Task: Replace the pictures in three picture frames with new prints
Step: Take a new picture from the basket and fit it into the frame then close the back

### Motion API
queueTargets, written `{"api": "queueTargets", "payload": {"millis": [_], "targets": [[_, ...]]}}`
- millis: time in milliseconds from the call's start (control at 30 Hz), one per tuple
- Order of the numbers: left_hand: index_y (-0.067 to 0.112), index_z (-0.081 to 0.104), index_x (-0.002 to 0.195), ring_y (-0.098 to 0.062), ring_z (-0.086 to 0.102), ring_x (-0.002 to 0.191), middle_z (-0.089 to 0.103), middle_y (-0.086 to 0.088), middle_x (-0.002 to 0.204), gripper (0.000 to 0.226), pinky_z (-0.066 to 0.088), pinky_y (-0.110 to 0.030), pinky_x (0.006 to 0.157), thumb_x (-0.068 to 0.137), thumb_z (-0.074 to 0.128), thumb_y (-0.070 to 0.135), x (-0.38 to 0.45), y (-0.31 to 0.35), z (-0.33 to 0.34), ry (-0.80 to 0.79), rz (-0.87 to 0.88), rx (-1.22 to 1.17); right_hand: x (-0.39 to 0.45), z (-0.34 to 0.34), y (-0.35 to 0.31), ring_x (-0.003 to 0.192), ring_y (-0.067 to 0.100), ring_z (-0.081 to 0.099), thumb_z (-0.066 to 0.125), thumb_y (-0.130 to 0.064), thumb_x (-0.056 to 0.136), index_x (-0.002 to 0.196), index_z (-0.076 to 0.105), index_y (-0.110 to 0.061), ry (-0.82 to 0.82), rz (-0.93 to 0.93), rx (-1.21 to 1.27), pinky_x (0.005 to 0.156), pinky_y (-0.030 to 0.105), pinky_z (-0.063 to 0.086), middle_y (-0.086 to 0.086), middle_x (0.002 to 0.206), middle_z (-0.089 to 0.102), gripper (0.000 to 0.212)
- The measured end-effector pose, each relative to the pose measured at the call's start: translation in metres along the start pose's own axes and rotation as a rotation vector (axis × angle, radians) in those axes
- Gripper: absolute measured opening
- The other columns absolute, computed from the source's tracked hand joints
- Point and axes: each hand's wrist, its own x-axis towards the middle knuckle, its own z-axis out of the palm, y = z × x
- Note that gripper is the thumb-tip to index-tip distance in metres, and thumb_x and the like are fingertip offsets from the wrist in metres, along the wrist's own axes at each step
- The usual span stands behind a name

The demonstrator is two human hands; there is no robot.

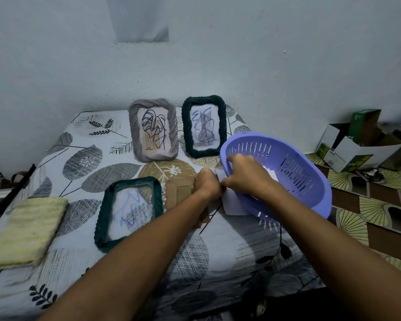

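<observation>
Three frames sit on a leaf-patterned bed sheet (pixel 63 262), and their layout looks like a working order. At far left a yellow-green sponge cloth (pixel 24 230) lies flat, untouched, probably kept for wiping glass. Next, the near dark green frame (pixel 129 210) lies flat on the bed, long axis running away from the person and leaning slightly right; it appears opened, with only glass and a faint blue scribble showing through. Its brown cardboard backing (pixel 180 193) lies just beside it on the right, so this is likely the frame being worked on. Behind, the grey frame (pixel 153 130) with a leaf line drawing and the far dark green frame (pixel 204 126) with a blue scribble stand upright against the wall, both in portrait, faces toward the person.

The left hand (pixel 207 183) is closed, seemingly pinching white paper (pixel 234 202) at the rim of the purple basket (pixel 287 172). The right hand (pixel 245 173) curls over that rim, fingers pressed on the same paper, tipping the basket toward the person. Whether the sheets are prints going in or coming out cannot be told.
</observation>
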Motion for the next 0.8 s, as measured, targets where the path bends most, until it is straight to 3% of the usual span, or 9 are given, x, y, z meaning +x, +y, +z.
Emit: {"api": "queueTargets", "payload": {"millis": [167,400,600,667,800], "targets": [[0.004,0.06,0.072,-0.031,0.063,0.084,0.066,-0.017,0.086,0.007,0.041,-0.032,0.061,0.075,0.055,0.0,0.0,0.003,-0.005,-0.03,0.027,0.048,0.002,0.004,0.001,0.087,0.033,0.055,0.066,-0.026,0.073,0.096,0.053,-0.011,-0.001,0.002,-0.01,0.064,0.033,0.04,0.013,0.093,0.058,0.03],[0.004,0.059,0.074,-0.026,0.055,0.072,0.061,-0.014,0.08,0.011,0.038,-0.03,0.051,0.074,0.07,0.006,0.001,0.002,-0.009,-0.072,0.065,0.158,0.002,0.008,0.004,0.089,0.03,0.056,0.067,-0.028,0.074,0.104,0.056,-0.011,0.001,0.003,-0.002,0.066,0.032,0.043,0.012,0.097,0.059,0.036],[0.004,0.053,0.075,-0.033,0.063,0.089,0.062,-0.018,0.088,0.014,0.043,-0.034,0.058,0.072,0.067,0.004,-0.004,0.004,-0.011,-0.072,0.129,0.219,0.002,0.01,0.006,0.075,0.03,0.057,0.063,-0.028,0.074,0.086,0.053,-0.012,0.017,-0.002,0.022,0.06,0.031,0.042,0.011,0.082,0.058,0.022],[0.007,0.047,0.07,-0.033,0.062,0.09,0.06,-0.018,0.089,0.022,0.041,-0.034,0.057,0.071,0.069,0.004,-0.006,0.005,-0.012,-0.083,0.159,0.268,0.002,0.01,0.006,0.075,0.03,0.056,0.064,-0.027,0.072,0.085,0.053,-0.012,0.017,-0.001,0.023,0.059,0.031,0.042,0.01,0.081,0.058,0.023],[0.007,0.051,0.082,-0.032,0.056,0.089,0.055,-0.015,0.091,0.019,0.042,-0.035,0.064,0.075,0.069,0.007,-0.013,0.009,-0.015,-0.097,0.205,0.365,0.001,0.01,0.006,0.075,0.029,0.056,0.064,-0.025,0.071,0.087,0.056,-0.01,0.018,0.009,0.031,0.059,0.031,0.042,0.008,0.08,0.058,0.024]]}}
